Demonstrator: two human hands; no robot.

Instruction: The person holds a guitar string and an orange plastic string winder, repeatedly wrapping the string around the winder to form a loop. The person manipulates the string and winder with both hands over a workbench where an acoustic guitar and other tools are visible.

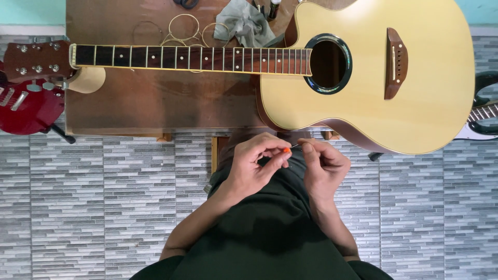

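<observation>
Pinching a small orange-tipped string end (286, 150) between your left hand (254, 166) and right hand (324, 166), both clamped on it, you work low in the frame's centre, just below the acoustic guitar (363, 78). Its neck and bridge show no strings, so restringing looks barely begun. Coiled old strings (184, 31) and a grey cloth (244, 23) crowd the wooden table's (155, 103) top edge; the tiled floor (104, 207) around your lap leaves open room.
</observation>
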